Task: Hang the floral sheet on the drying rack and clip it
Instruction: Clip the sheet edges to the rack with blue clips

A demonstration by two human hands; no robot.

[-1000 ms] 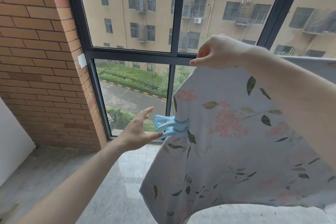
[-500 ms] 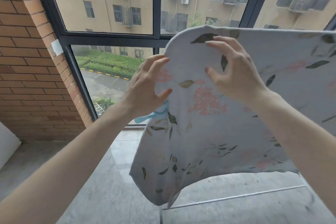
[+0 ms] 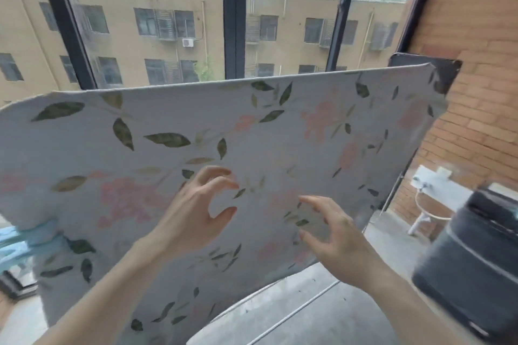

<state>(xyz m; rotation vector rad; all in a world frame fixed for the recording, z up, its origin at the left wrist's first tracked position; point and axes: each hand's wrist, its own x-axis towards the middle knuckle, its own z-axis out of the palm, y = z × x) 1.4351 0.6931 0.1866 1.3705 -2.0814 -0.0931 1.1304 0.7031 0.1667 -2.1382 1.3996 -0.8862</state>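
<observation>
The floral sheet (image 3: pixel 252 131), pale grey with pink flowers and dark leaves, hangs spread wide over the top bar of the drying rack, which it hides. A light blue clip (image 3: pixel 33 235) sits on its lower left edge. My left hand (image 3: pixel 196 213) hovers in front of the sheet's middle, fingers curled apart, holding nothing. My right hand (image 3: pixel 333 235) is just to its right, also open with spread fingers, close to the cloth. A thin white rack bar (image 3: pixel 302 308) shows low under the sheet.
Tall dark-framed windows (image 3: pixel 234 22) stand behind the sheet. A brick wall (image 3: pixel 476 64) is at the right. A dark grey bin-like object (image 3: pixel 473 260) stands at the lower right, with a white fitting and hose (image 3: pixel 429 199) on the wall behind it.
The view has swung right along the sheet. Both hands have left the sheet's left corner and now hover open in front of its middle, lower than before.
</observation>
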